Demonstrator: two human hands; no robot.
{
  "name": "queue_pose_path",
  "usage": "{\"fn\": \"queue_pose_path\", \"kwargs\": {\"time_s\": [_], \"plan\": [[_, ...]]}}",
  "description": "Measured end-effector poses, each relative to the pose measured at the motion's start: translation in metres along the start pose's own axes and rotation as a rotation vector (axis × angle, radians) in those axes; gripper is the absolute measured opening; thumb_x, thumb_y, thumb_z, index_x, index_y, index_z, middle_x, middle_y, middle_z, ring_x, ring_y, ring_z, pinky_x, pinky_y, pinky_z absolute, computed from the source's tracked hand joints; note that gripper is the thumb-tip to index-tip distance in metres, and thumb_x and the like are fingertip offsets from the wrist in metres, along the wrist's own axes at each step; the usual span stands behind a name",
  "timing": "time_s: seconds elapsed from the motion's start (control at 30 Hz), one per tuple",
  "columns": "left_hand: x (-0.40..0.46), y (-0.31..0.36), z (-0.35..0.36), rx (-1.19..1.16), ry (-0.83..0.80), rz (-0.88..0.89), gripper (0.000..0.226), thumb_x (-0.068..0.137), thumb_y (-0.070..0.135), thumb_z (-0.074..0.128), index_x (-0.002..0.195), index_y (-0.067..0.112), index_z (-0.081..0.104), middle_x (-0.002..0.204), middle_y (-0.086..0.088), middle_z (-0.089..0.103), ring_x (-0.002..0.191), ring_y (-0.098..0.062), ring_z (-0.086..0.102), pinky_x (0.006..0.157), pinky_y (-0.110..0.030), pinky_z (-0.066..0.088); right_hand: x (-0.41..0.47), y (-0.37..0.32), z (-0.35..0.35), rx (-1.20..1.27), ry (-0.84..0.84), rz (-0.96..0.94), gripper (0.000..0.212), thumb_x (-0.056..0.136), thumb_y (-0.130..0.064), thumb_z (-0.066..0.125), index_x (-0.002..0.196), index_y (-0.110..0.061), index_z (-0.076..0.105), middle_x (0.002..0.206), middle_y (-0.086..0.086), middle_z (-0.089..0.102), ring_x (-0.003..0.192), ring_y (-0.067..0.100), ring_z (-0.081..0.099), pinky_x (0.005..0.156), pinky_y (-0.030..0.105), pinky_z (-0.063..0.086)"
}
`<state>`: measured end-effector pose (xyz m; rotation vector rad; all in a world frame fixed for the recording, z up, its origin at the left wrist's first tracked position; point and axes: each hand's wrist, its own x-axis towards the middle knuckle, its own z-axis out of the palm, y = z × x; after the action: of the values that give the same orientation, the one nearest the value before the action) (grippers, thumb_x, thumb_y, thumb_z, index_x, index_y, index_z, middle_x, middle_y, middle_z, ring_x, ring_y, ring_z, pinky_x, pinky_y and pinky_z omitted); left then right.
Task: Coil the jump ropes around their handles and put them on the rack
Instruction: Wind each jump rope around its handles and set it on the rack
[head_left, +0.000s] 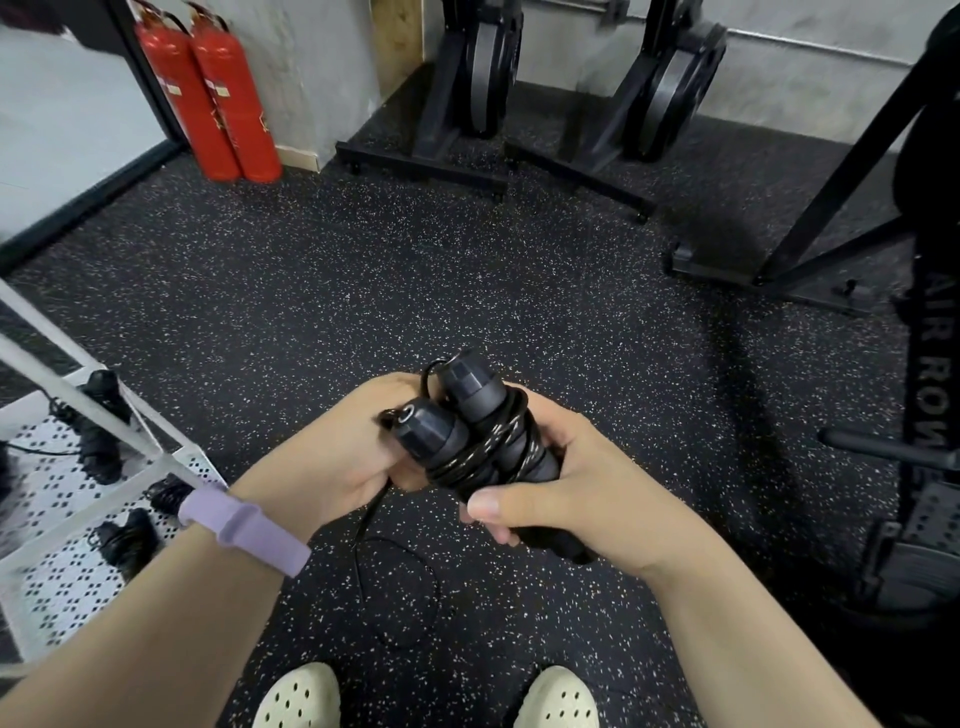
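Black jump rope (483, 441), cord partly coiled around its paired handles (457, 415), loose tail (384, 571) hanging floorward

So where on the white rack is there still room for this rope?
On the white perforated rack, coiled black ropes crowd the far and right parts. The nearer left stretch of shelf looks bare. The speckled black rubber floor between the two red fire extinguishers and the hands is open too.

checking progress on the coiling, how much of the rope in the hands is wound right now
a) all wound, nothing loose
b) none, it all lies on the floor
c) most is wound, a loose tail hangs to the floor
c: the jump rope is coiled round both handles, held by the left hand and right hand, while a loose tail drops to the floor.
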<state>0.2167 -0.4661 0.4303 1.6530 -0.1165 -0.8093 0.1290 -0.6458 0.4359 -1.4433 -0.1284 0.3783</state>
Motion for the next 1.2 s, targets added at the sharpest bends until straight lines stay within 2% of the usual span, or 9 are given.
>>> {"fn": "queue_pose_path", "kwargs": {"time_s": [0.1,0.27,0.53,0.77,0.83,0.93,1.03,1.13,1.2], "plan": [[-0.006,0.007,0.001,-0.015,-0.050,0.033,0.031,0.106,0.002,0.038,0.089,0.002,0.064,0.063,-0.009,0.045,0.054,-0.016,0.032,0.044,-0.025,0.024,0.000,0.002,-0.002,0.018,0.012,-0.006,0.037,0.087,-0.004,0.075,0.120,-0.017,0.065,0.085,0.015,0.069,0.066,0.024,0.057,0.065,0.035,0.051],[-0.007,0.017,0.003,0.298,0.031,0.043,0.084,0.101,0.068,0.021,0.075,0.002,0.066,0.061,-0.015,0.059,0.054,-0.022,0.052,0.062,-0.031,0.046,0.003,0.004,-0.004,0.175,0.018,-0.064,0.050,0.086,-0.017,0.077,0.123,0.005,0.051,0.088,0.022,0.066,0.063,0.024,0.055,0.061,0.035,0.048],[-0.005,0.003,-0.008,0.696,0.170,0.101,0.052,0.101,0.066,0.020,0.099,0.033,0.061,0.074,0.005,0.074,0.063,-0.011,0.068,0.071,-0.034,0.051,0.002,0.005,-0.026,0.432,0.344,-0.138,0.057,0.083,-0.031,0.085,0.129,-0.011,0.058,0.094,0.019,0.064,0.069,0.025,0.054,0.063,0.037,0.047],[-0.010,0.009,0.001,0.980,0.446,0.366,0.055,0.100,0.061,0.035,0.065,0.020,0.044,0.048,0.007,0.045,0.045,-0.008,0.042,0.051,-0.028,0.031,-0.002,0.005,-0.043,0.110,0.754,0.070,0.039,0.086,-0.028,0.082,0.117,-0.018,0.061,0.094,0.014,0.075,0.069,0.025,0.062,0.061,0.036,0.051],[-0.014,0.011,0.005,1.001,0.360,0.571,0.054,0.100,0.061,0.038,0.062,0.023,0.044,0.048,0.008,0.043,0.043,-0.008,0.039,0.049,-0.025,0.029,-0.005,0.006,-0.046,-0.205,0.605,0.293,0.045,0.081,-0.032,0.087,0.116,-0.027,0.059,0.097,0.008,0.077,0.067,0.019,0.068,0.059,0.033,0.053],[-0.022,0.010,0.020,1.182,0.132,0.696,0.052,0.096,0.069,0.031,0.066,0.030,0.049,0.058,0.015,0.047,0.053,0.001,0.046,0.054,-0.019,0.038,-0.003,0.009,-0.030,-0.611,0.055,0.585,0.053,0.080,-0.033,0.089,0.120,-0.032,0.054,0.098,-0.004,0.074,0.065,0.009,0.066,0.058,0.028,0.055],[-0.022,0.001,0.030,1.215,0.013,0.623,0.046,0.093,0.072,0.035,0.071,0.033,0.050,0.071,0.015,0.053,0.068,0.002,0.052,0.066,-0.023,0.045,0.003,0.012,-0.002,-0.910,-0.280,0.579,0.051,0.079,-0.042,0.087,0.123,-0.035,0.063,0.110,-0.018,0.074,0.094,0.012,0.069,0.087,0.025,0.055],[-0.015,0.001,0.021,0.884,-0.099,0.348,0.042,0.087,0.067,0.057,0.074,0.028,0.064,0.066,0.014,0.062,0.057,0.001,0.054,0.058,-0.021,0.044,-0.001,0.005,0.002,-0.701,-0.368,0.552,0.029,0.079,-0.036,0.089,0.098,-0.034,0.067,0.075,-0.017,0.073,0.072,0.013,0.065,0.075,0.028,0.056],[-0.010,0.005,0.010,0.652,-0.137,0.235,0.046,0.082,0.066,0.063,0.070,0.022,0.066,0.058,0.008,0.059,0.050,-0.007,0.050,0.052,-0.021,0.041,-0.005,0.000,-0.006,-0.488,-0.311,0.488,0.046,0.077,-0.030,0.092,0.113,-0.032,0.064,0.084,0.000,0.076,0.072,0.018,0.064,0.072,0.042,0.055]]}}
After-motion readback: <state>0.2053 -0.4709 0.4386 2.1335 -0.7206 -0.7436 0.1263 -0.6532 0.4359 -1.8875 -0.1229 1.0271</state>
